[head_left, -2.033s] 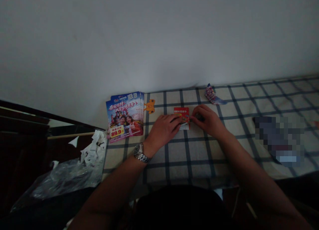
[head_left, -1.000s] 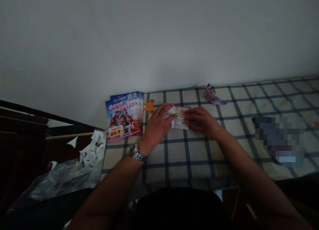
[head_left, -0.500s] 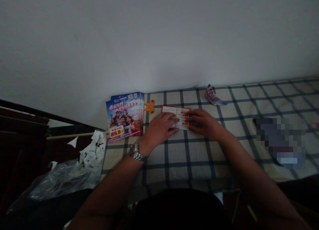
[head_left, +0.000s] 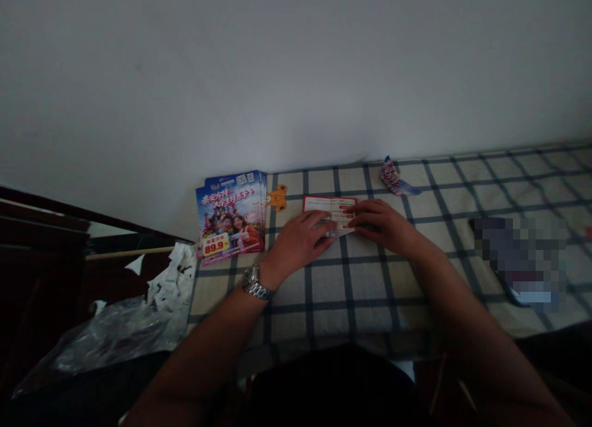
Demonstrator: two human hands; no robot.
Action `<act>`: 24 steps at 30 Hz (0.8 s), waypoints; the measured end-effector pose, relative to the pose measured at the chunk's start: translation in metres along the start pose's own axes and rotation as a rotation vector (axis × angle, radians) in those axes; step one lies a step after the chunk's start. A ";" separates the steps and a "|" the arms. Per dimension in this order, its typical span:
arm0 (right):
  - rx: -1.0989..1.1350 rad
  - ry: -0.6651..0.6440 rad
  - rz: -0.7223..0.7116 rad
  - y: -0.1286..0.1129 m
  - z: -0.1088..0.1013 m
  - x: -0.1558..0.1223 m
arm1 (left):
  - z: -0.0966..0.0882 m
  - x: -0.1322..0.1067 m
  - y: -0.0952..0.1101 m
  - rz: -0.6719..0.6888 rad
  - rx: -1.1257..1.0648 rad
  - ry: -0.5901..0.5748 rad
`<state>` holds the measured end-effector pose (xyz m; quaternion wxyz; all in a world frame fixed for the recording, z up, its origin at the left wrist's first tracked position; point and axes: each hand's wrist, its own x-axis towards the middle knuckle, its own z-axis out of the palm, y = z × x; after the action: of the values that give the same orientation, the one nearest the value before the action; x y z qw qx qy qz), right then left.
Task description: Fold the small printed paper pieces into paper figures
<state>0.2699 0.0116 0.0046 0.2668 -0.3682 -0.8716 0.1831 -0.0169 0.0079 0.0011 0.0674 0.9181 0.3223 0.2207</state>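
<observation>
A small white card with a red border and red-marked lines [head_left: 330,208] lies flat on the checked cloth [head_left: 365,306], its printed side up. My left hand [head_left: 296,243] rests on its lower left part, and my right hand [head_left: 382,225] presses on its right end. The hands nearly meet, and together they hide the card's lower edge. A steel wristwatch [head_left: 253,282] sits on my left wrist. Left of the card lies a stack of glossy blue travel brochures [head_left: 230,214], with a small orange cutout [head_left: 277,197] beside it.
A crumpled printed leaflet [head_left: 394,177] lies by the wall at the back of the cloth. A pixelated object [head_left: 520,260] sits to the right. Torn white paper [head_left: 172,279] and clear plastic sheeting [head_left: 115,340] lie beyond the cloth's left edge. A white wall [head_left: 296,75] rises behind.
The card's red face has been turned over, so its white printed side now shows. Both hands have spread across it, and the card has shifted slightly right.
</observation>
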 end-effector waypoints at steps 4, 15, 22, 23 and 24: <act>-0.031 0.061 0.038 0.000 -0.007 -0.001 | 0.002 -0.003 0.000 0.048 -0.105 -0.052; -0.116 0.074 0.059 -0.005 -0.010 0.003 | 0.006 -0.002 0.003 0.110 -0.144 -0.106; -0.236 0.084 0.090 -0.001 -0.001 0.003 | 0.003 0.001 0.003 0.136 -0.130 -0.089; -0.250 0.093 0.096 -0.001 0.001 0.004 | 0.002 0.001 0.004 0.137 -0.122 -0.088; -0.255 0.096 0.100 -0.002 0.003 0.006 | 0.001 0.002 0.004 0.138 -0.117 -0.087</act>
<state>0.2637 0.0143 0.0047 0.2499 -0.4502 -0.8547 0.0660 -0.0130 0.0061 0.0013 0.1193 0.9414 0.2414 0.2031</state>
